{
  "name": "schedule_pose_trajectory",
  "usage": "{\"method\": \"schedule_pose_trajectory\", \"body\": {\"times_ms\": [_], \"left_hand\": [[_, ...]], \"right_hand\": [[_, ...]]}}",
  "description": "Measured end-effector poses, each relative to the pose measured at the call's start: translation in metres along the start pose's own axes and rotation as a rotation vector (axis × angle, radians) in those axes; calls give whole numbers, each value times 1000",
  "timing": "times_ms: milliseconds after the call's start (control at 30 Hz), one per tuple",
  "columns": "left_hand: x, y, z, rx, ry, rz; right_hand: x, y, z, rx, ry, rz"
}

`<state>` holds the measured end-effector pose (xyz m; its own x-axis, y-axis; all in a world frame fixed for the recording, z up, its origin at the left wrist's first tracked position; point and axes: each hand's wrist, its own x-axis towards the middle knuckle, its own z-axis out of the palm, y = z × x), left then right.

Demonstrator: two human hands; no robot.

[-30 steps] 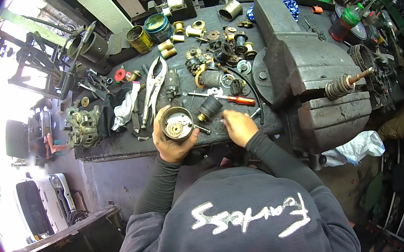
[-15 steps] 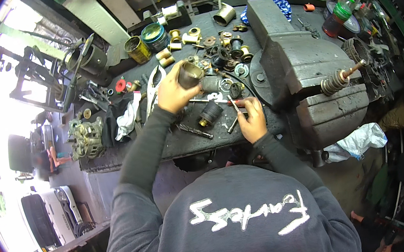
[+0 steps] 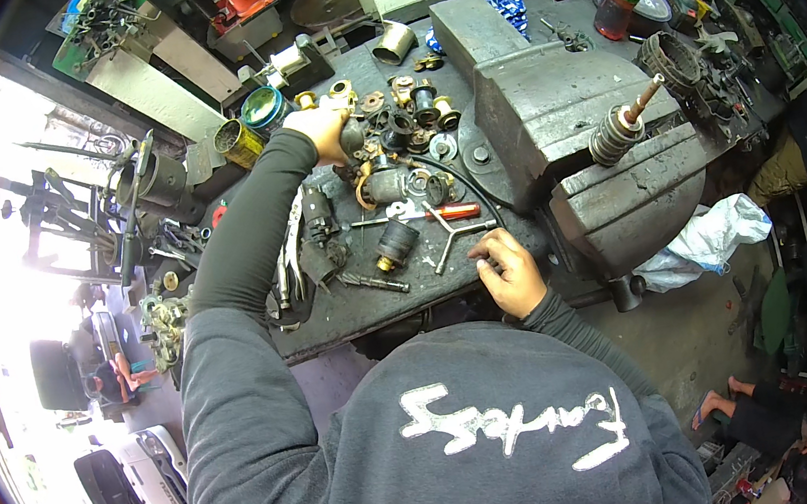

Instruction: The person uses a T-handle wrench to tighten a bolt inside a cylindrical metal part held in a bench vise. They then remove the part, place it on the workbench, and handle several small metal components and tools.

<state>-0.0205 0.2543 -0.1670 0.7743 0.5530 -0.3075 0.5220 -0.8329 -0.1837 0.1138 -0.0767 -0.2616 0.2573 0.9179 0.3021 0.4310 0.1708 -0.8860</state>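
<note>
At the left edge of the pile of parts, my left hand [image 3: 316,132] reaches far across the bench. Its fingers curl round a dull metal sleeve [image 3: 352,137], mostly hidden by the hand. Near the bench's front edge, my right hand [image 3: 510,277] is loosely bent with nothing visible in it. Just beyond its fingers lie a three-armed wrench [image 3: 452,235] and a screwdriver [image 3: 454,211] with a red handle. Between my arms are a black ribbed cylinder [image 3: 397,244] with a brass end, a drill bit [image 3: 374,282] and locking pliers [image 3: 293,250].
A heavy bench vise [image 3: 586,99] fills the right, with a coil spring on a shaft [image 3: 617,138] on top. Spools and rings [image 3: 424,103] lie beyond my left hand. A yellow can [image 3: 237,143], a blue tub [image 3: 263,110] and a bottle of red liquid [image 3: 617,2] stand farther back.
My left hand has moved forward and left with the metal sleeve, to the spools. My right hand has drawn back from the screwdriver and wrench. The view has shifted.
</note>
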Motion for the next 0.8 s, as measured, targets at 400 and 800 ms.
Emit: {"method": "schedule_pose_trajectory", "body": {"times_ms": [400,800], "left_hand": [[-106,49,63,-1042,900,6],[-145,88,59,-906,1303,326]], "right_hand": [[11,7,12,22,-79,78],[12,-3,20,-12,-179,57]]}}
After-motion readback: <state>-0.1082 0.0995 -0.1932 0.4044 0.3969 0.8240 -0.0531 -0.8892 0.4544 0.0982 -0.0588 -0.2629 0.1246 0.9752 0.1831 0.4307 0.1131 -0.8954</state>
